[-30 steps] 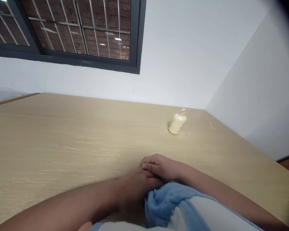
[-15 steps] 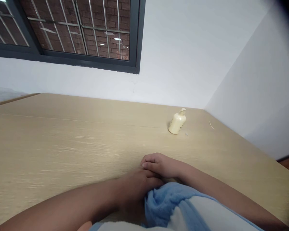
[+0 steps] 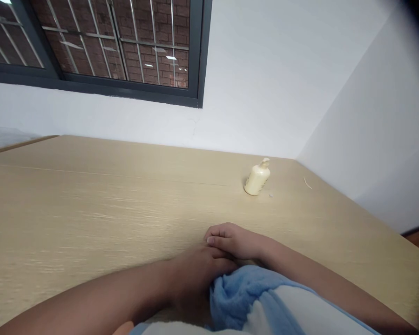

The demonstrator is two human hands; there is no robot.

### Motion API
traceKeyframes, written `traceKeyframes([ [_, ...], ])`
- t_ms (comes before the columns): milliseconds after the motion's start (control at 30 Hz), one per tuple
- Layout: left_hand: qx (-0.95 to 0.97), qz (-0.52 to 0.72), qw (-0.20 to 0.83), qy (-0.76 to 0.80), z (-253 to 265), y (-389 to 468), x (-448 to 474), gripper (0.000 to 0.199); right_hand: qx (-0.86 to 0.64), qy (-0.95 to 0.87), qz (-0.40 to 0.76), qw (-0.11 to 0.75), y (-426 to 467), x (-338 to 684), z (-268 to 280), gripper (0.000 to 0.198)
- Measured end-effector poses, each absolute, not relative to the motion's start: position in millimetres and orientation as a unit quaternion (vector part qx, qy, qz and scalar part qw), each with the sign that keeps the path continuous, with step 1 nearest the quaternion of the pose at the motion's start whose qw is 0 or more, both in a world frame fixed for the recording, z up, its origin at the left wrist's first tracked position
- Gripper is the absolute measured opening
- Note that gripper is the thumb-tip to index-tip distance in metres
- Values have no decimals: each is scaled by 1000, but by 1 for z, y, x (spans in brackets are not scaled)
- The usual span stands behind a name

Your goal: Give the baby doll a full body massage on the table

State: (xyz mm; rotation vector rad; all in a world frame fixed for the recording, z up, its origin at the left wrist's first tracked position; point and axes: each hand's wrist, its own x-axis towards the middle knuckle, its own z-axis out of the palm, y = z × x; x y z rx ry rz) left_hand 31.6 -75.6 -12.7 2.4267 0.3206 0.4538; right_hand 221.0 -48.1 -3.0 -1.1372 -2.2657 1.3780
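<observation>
My hands rest together on the wooden tabletop, close to my body. The right hand (image 3: 232,239) has its fingers curled and its thumb laid along them, closed over the front of the left hand (image 3: 197,265). Most of the left hand's fingers are hidden beneath it, and its back faces up. Soft blue and white fabric (image 3: 251,291) bunches up against both hands at the near edge. Standing farther off on the table is a cream pump bottle (image 3: 257,179) with dark lettering; neither hand touches it.
The light wooden table (image 3: 101,204) reaches back to a white wall (image 3: 258,88). A thin pale strip (image 3: 307,183) and a tiny scrap (image 3: 271,195) lie right of the bottle. A dark-framed window (image 3: 125,90) with metal bars is at upper left.
</observation>
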Motion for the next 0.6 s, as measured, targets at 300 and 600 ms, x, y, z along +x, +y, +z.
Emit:
traceKeyframes([
  [300, 926, 184, 309, 110, -16, -74, 32, 32, -393, -776, 475, 130, -48, 221, -4, 30],
  [600, 923, 170, 318, 132, -10, -79, 31, 33, -400, -771, 478, 129, -48, 221, -4, 32],
])
